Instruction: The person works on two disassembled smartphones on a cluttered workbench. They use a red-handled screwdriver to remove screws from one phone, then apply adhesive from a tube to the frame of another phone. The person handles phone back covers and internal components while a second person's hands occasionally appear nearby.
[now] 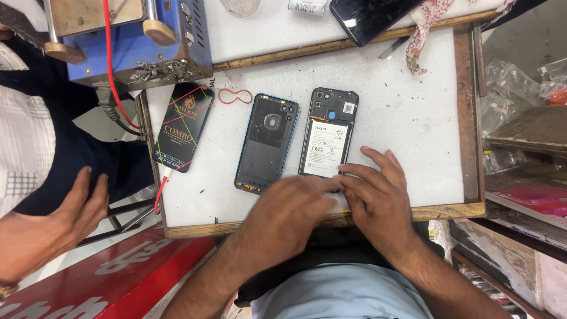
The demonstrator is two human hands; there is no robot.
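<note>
An opened smartphone lies face down on a white work board, its white battery and black inner frame exposed. My left hand and my right hand meet at the phone's near end, fingertips pressed on its bottom edge. The lowest part of the phone is hidden under my fingers. The phone's removed back cover, dark inside with a blue rim, lies just left of it.
A black flat package and a red rubber band lie left on the board. A blue machine stands at top left, another phone at the top. Another person's hand hangs at the left. Plastic bags fill the right side.
</note>
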